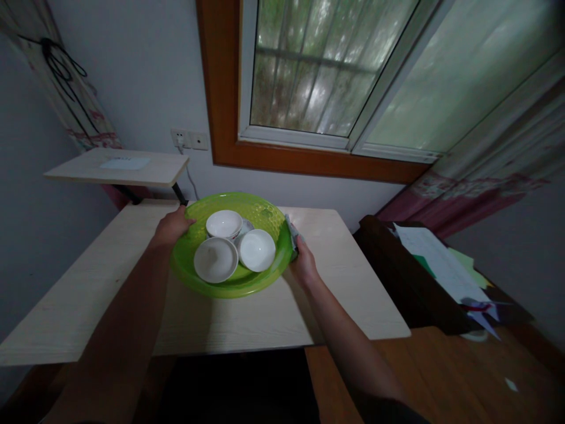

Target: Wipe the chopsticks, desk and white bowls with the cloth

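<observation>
Between my two hands is a round green plastic basin (238,288), held over the pale wooden table. Several white bowls lie inside it: one bowl (224,224) at the back, one bowl (216,259) at the front left and one bowl (257,250) at the right, with more crockery partly hidden beneath them. My left hand (175,225) grips the basin's left rim, thumb over the edge. At the right rim, my right hand (303,259) is closed on the basin together with a greyish cloth (292,234). Whether the basin's underside touches the table is hidden.
The table (353,282) carries a small raised shelf (154,169) at its back left, with a paper on top. Behind are a wall socket (189,139) and a window (309,70). To the right stands a dark cabinet (406,282) with papers (441,265).
</observation>
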Demonstrator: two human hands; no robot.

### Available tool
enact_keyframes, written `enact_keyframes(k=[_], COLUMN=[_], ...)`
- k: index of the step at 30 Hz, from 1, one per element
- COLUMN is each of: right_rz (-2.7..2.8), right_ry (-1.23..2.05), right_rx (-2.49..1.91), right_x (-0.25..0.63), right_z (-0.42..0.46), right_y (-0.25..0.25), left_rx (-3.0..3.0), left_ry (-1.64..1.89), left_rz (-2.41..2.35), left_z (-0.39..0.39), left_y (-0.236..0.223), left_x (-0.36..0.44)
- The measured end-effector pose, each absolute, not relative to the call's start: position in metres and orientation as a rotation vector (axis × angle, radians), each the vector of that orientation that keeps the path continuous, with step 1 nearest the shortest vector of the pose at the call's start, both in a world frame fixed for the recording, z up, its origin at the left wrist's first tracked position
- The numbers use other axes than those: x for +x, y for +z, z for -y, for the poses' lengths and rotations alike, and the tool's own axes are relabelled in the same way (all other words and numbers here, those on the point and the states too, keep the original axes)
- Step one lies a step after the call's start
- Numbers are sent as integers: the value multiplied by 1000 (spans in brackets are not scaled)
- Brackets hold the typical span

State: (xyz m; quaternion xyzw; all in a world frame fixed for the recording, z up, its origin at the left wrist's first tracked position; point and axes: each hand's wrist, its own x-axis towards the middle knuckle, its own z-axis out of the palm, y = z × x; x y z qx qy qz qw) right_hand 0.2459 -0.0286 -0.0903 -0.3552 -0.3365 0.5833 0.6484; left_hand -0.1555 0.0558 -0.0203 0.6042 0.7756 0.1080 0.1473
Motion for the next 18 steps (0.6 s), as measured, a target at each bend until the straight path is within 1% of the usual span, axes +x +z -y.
enact_keyframes(k=[3,7,14,18], right_rz=[765,775,811,824], right_ry=[1325,1359,1506,1534], right_rx=[-810,-826,-815,-780], right_x=[247,249,241,238], right_z=[38,19,-34,-46], right_y=[-92,-87,-55,-43], left_rx=[1721,1752,1780,1762], left_ry=[230,207,235,207], left_rz=[-2304,-2306,-2285,-2295], left_z=[-58,-57,-58,-58], left_y=[-20,-19,-19,-19], left_x=[-154,-155,-165,-164])
